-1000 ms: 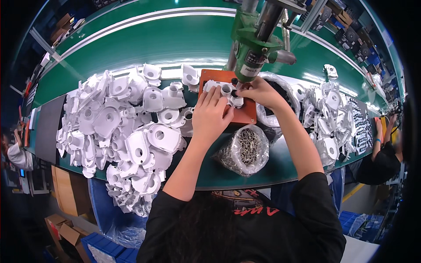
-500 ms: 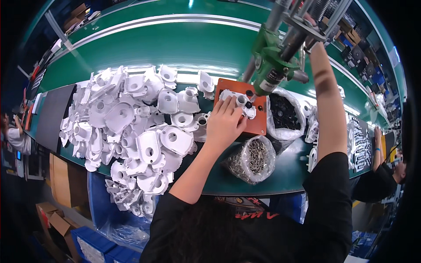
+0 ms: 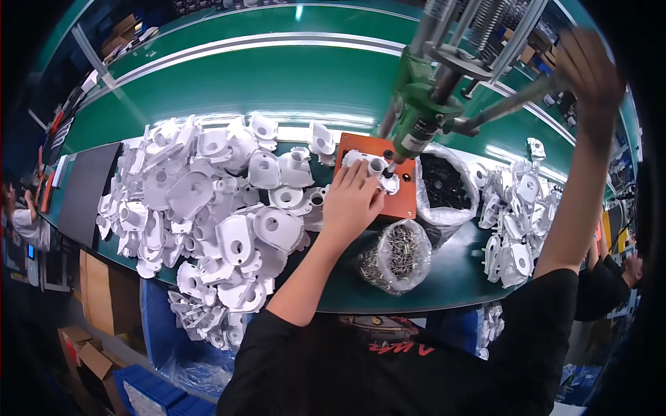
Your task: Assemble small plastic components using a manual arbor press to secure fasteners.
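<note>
My left hand presses a white plastic part onto the orange base block, its fingers over the part's left side. Above that part stands a green hand press, its tip down close to a small black piece on the part; whether they touch I cannot tell. At the upper right my right hand, somewhat blurred, is closed round the outer end of the press lever. A clear bag of metal screws or pins and a bag of black pieces stand beside the block.
A large heap of white plastic parts covers the bench to the left, spilling toward a blue bin. Another pile of white parts lies at the right. A black mat is far left. A co-worker sits at the far right.
My right hand has swung the lever outward to the right. My left hand stays on the white part. The view has shifted slightly, showing more of the right-hand pile.
</note>
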`<action>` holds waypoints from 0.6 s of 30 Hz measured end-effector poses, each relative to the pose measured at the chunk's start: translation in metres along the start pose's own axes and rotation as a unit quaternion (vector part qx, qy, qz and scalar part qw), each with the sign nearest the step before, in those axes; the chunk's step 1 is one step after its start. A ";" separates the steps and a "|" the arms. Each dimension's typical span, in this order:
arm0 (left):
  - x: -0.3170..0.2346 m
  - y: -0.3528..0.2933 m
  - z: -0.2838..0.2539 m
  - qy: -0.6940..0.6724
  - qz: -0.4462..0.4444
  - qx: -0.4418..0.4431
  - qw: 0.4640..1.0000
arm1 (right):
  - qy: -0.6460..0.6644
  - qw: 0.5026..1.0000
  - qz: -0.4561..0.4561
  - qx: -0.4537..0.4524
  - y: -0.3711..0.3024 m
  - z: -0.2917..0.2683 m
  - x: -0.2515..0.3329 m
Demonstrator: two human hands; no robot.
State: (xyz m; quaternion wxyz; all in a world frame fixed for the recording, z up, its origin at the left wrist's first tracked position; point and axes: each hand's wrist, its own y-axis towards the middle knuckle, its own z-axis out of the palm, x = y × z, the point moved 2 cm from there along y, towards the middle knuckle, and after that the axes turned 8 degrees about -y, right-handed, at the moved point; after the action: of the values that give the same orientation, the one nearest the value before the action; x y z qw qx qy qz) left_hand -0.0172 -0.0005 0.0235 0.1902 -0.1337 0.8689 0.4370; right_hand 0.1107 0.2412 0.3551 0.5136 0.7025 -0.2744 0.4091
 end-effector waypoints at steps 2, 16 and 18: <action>-0.001 0.001 0.001 0.005 0.009 0.003 1.000 | 0.122 0.990 0.066 -0.010 -0.066 0.021 0.004; -0.004 0.000 0.001 0.031 -0.007 0.045 0.998 | -0.417 0.722 0.336 0.438 -0.060 0.204 -0.127; 0.001 -0.004 -0.004 0.047 -0.018 0.042 0.998 | -0.356 0.825 0.226 0.375 -0.050 0.190 -0.119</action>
State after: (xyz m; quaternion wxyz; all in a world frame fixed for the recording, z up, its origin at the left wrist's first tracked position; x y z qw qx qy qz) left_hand -0.0173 -0.0058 0.0222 0.1622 -0.1622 0.8918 0.3900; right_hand 0.1450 0.0738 0.2019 -0.0297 0.8561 -0.4150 0.3067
